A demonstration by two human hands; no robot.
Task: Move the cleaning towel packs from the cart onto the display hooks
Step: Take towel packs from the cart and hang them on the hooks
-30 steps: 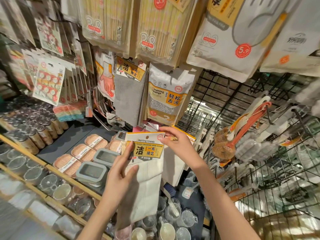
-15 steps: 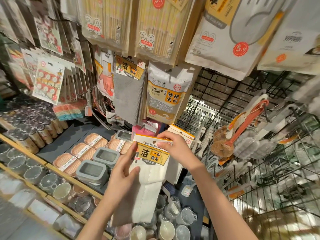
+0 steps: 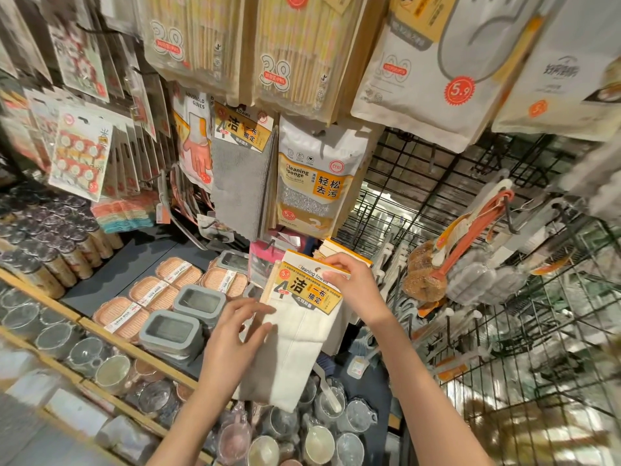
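A white cleaning towel pack (image 3: 295, 344) with a yellow header card hangs in front of me, just below the display. My right hand (image 3: 356, 287) pinches the top right corner of its header card. My left hand (image 3: 235, 334) rests against the towel's left edge, fingers spread and loosely touching the cloth. More white packs (image 3: 339, 250) sit right behind the held one. A grey towel pack (image 3: 242, 173) with the same yellow header hangs higher up on a hook. The hook under the held pack's header is hidden.
Cleaning sponge bags (image 3: 316, 179), glove packs (image 3: 195, 139) and chopstick packs (image 3: 295, 48) hang above. A black wire grid (image 3: 437, 183) with brushes (image 3: 463, 243) fills the right. Below lie grey-lidded boxes (image 3: 174, 331), orange baskets (image 3: 151, 290) and glass cups (image 3: 319, 435) on wood-edged shelves.
The white pack has moved right and slightly up toward the display. My left hand has slid down from the header card to the cloth and loosened; my right hand still holds the header.
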